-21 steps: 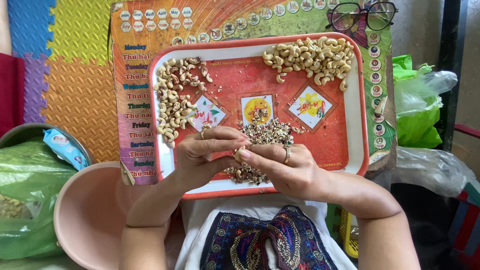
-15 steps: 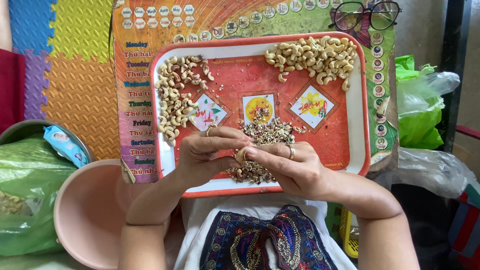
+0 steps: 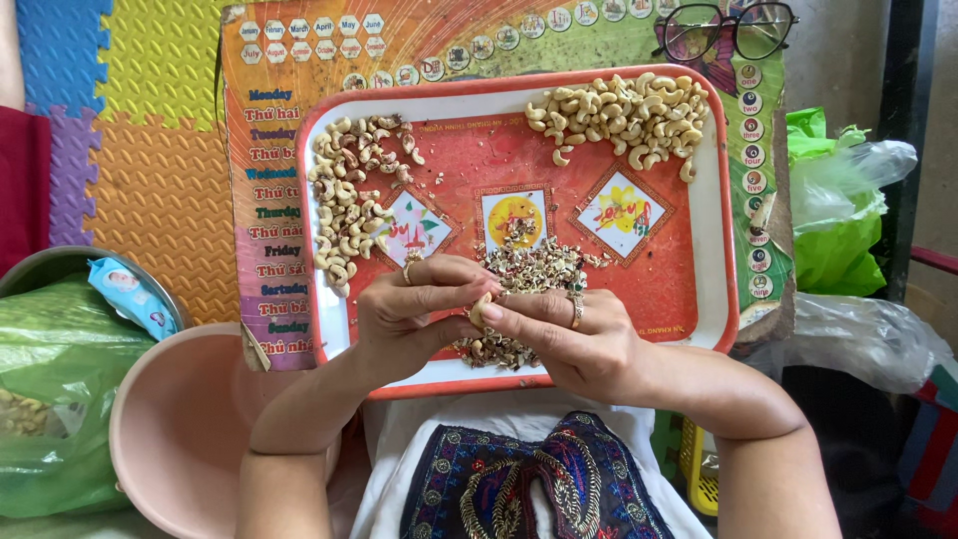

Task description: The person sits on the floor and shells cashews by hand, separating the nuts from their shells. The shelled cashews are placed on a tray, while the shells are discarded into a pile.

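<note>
Cashew peeling is what's being worked on, and a single nut is mid-peel right now. Biggest thing first: the red and white tray (image 3: 714, 250), laid on a colourful calendar board (image 3: 269, 150). A clean pale pile of peeled cashews (image 3: 619, 115) is kept at about 1 o'clock on the tray, a speckled pile of unpeeled ones (image 3: 349, 195) at 10 o'clock, and a heap of skins (image 3: 529, 274) is dumped near 6 o'clock. A pink basin (image 3: 180, 429) is parked off at 8 o'clock.

Smallest bit: one cashew (image 3: 480, 311) is pinched above the skins, between both hands. The left hand (image 3: 409, 314) is curled nearly closed with fingertips gripping it; the right hand (image 3: 569, 334) is likewise closed in, thumb and forefinger pressed on the nut. Probably the skin needs rubbing off next, with a firm but gentle twist so the nut isn't snapped.
</note>
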